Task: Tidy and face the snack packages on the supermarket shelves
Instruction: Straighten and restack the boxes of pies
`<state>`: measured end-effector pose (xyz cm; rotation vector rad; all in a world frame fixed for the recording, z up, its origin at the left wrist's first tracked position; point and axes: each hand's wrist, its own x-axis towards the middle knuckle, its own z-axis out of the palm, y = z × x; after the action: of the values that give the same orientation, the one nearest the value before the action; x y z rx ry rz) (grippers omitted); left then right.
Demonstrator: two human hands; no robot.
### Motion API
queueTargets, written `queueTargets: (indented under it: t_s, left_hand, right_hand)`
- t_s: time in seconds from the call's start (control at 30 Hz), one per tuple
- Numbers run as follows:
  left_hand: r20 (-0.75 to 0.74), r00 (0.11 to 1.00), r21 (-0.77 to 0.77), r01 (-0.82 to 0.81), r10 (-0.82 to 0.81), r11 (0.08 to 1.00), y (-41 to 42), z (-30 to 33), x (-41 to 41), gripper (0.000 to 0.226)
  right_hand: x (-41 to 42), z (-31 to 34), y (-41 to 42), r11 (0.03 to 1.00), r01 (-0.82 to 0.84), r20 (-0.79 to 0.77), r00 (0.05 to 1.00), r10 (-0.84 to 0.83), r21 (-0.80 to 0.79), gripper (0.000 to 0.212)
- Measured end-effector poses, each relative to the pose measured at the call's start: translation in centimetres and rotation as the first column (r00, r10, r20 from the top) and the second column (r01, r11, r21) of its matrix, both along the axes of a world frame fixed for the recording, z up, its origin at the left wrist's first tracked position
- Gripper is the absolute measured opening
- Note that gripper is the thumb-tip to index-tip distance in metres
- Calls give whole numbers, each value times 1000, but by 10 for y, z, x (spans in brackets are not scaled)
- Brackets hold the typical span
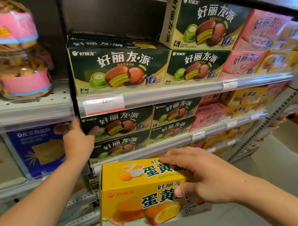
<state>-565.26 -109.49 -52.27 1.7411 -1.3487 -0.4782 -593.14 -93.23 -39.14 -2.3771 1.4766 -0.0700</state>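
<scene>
The right hand (204,179) grips a yellow cardboard egg-yolk pie box (144,195), fingers over its top and thumb on its front, holding it in the air in front of the lower shelves. The left hand (77,139), fingers extended, touches the left end of a dark green matcha pie box (119,124) stacked on the middle shelf (166,144). Pink boxes (210,117) sit beside the green ones.
</scene>
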Motion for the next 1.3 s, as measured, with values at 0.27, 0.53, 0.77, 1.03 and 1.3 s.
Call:
queueTargets:
  t_s: [0.27, 0.53, 0.77, 1.03, 1.3]
  left_hand:
    - [2, 1000, 96, 5, -5, 995, -5, -3, 7, 73]
    - [-318, 948, -41, 15, -28, 999, 48, -25, 4, 22]
    - [-853, 352, 16, 755, -385, 655, 88, 2, -41, 67]
    - [-601, 441, 103, 869, -666, 483, 98, 37, -132, 70]
    - [-517, 428, 82, 887, -742, 455, 87, 52, -269, 57]
  right_hand:
    - [4, -7, -3, 1000, -24, -2, 1000, 24, -15, 76]
    - [2, -27, -4, 1000, 10, 30, 1000, -10, 21, 77]
    - [-35, -26, -11, 977, 202, 91, 974, -207, 61, 71]
    - [-119, -24, 15, 930, 359, 116, 924, -366, 77, 69]
    - [-254, -29, 38, 918, 396, 152, 908, -390, -11, 67]
